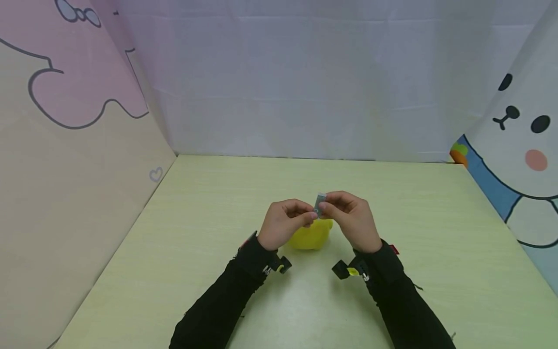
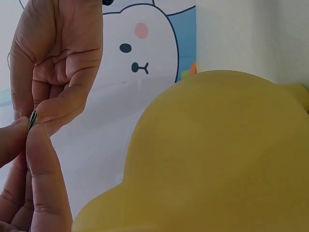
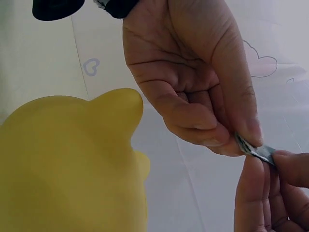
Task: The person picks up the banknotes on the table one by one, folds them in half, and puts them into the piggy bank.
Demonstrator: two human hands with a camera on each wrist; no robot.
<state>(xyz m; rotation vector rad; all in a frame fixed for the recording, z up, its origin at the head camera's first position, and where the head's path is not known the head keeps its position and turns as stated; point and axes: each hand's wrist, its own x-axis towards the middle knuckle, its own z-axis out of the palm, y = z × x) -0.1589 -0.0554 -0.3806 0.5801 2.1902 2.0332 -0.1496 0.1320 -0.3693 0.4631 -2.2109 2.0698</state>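
Observation:
A small grey-green folded banknote [image 1: 320,202] is held up above the table between both hands. My left hand [image 1: 284,224] pinches its lower left end with thumb and fingertips. My right hand [image 1: 354,220] pinches the other side, thumb in front and fingers curled behind. In the right wrist view the folded layers of the note [image 3: 256,151] show edge-on. Just below and behind the hands stands a yellow piggy bank [image 1: 310,237], rounded and smooth, partly hidden by the left hand. Neither hand appears to touch it. Its ear-like bump [image 3: 120,106] shows in the right wrist view.
The pale yellow-green table [image 1: 218,194] spreads around the hands. A white curtain [image 1: 305,87] hangs along its back edge. Cartoon-printed sheets stand on the left [image 1: 87,169] and right [image 1: 514,160].

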